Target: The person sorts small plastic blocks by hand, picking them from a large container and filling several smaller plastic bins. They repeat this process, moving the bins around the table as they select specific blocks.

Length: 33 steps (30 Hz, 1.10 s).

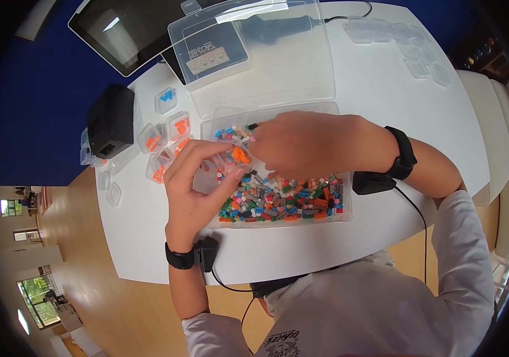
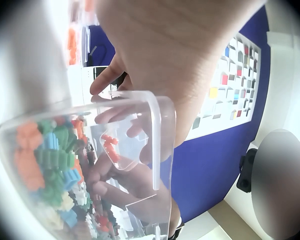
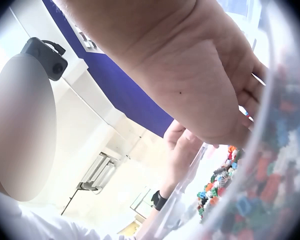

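Note:
In the head view, my left hand (image 1: 192, 193) grips a small clear box (image 1: 228, 163) with orange bricks (image 1: 241, 156) between thumb and fingers. Held over the large clear bin (image 1: 350, 205), the box is above its left part. Mixed small bricks (image 1: 278, 199) fill much of the bin. My right hand (image 1: 320, 143) reaches across the bin, its fingertips close to the box; what they hold, if anything, is unclear. Through the bin's wall, the left wrist view shows the small box (image 2: 132, 145) by my left hand (image 2: 155, 65). My right palm (image 3: 190, 90) fills the right wrist view's top.
Small boxes with orange bricks (image 1: 159, 172) and one with blue bricks (image 1: 167, 96) stand left of the bin. Behind it are a large clear lid (image 1: 302, 77) and a lidded case (image 1: 213, 59). Empty small boxes (image 1: 418, 53) lie at back right; a black device (image 1: 111, 122) stands left.

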Motion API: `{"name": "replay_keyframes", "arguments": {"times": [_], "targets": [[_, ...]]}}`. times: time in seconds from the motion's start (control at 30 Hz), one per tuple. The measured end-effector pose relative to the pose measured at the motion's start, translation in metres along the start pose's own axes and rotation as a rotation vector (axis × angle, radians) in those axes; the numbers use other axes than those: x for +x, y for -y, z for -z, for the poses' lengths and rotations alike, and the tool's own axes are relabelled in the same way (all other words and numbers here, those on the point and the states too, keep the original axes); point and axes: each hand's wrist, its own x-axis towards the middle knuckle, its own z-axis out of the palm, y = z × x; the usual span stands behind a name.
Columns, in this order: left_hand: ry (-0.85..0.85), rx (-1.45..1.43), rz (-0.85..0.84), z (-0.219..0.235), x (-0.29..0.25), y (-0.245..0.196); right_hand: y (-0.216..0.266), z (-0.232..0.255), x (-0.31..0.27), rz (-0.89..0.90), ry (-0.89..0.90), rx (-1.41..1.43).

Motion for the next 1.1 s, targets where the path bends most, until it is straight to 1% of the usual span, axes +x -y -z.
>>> {"name": "replay_keyframes", "arguments": {"times": [0.07, 0.13, 0.2, 0.27, 0.37, 0.43, 0.47, 0.53, 0.57, 0.6, 0.63, 0.67, 0.73, 0.77, 0.83, 0.9, 0.97, 1.03, 1.1], "targets": [[0.007, -0.018, -0.011, -0.001, 0.0, -0.001, -0.001, 0.003, -0.004, -0.033, 0.027, 0.008], [0.011, -0.02, -0.009, -0.001, 0.0, -0.002, -0.007, 0.001, -0.011, 0.04, -0.085, 0.053], [0.014, -0.021, -0.005, -0.001, 0.001, -0.002, -0.009, 0.005, -0.013, 0.03, -0.097, 0.064], [0.012, 0.011, -0.088, 0.001, 0.0, 0.002, -0.008, 0.009, -0.014, 0.025, -0.109, 0.08], [-0.003, 0.02, -0.135, 0.002, 0.002, 0.0, -0.008, 0.013, -0.017, 0.008, -0.097, 0.046], [-0.02, 0.051, -0.147, 0.003, 0.001, 0.001, -0.013, 0.013, -0.018, 0.076, -0.155, 0.031], [-0.036, 0.081, -0.157, 0.003, 0.0, 0.001, -0.013, 0.015, -0.017, 0.077, -0.154, 0.032], [-0.057, 0.087, -0.155, 0.001, -0.001, 0.0, -0.011, 0.021, -0.017, 0.013, -0.099, 0.023], [-0.078, 0.093, -0.155, 0.0, -0.002, 0.0, -0.01, 0.024, -0.018, 0.013, -0.098, 0.024], [-0.078, 0.092, -0.154, 0.0, -0.002, 0.001, -0.008, 0.026, -0.02, -0.024, -0.097, 0.035], [-0.075, 0.087, -0.191, 0.0, -0.001, 0.003, -0.006, 0.029, -0.021, -0.061, -0.096, 0.045], [-0.074, 0.084, -0.229, 0.001, 0.0, 0.004, -0.005, 0.031, -0.023, -0.061, -0.094, 0.044], [-0.095, 0.08, -0.222, -0.001, -0.001, 0.004, -0.002, 0.034, -0.024, -0.147, -0.053, 0.033], [-0.113, 0.076, -0.212, -0.001, -0.001, 0.004, -0.004, 0.034, -0.024, -0.147, -0.052, 0.031], [-0.113, 0.076, -0.189, -0.001, -0.002, 0.004, -0.007, 0.031, -0.024, -0.115, -0.078, 0.005], [-0.113, 0.076, -0.167, -0.002, -0.004, 0.003, -0.002, 0.03, -0.02, -0.106, -0.065, 0.026], [-0.118, 0.039, -0.04, -0.003, -0.007, 0.003, 0.0, 0.025, -0.018, -0.099, -0.054, 0.046], [-0.115, 0.087, -0.055, -0.001, -0.007, 0.002, -0.007, 0.009, -0.017, 0.078, -0.232, -0.039], [-0.112, 0.134, -0.072, 0.0, -0.006, 0.001, -0.012, 0.0, -0.013, 0.076, -0.235, -0.039]]}}
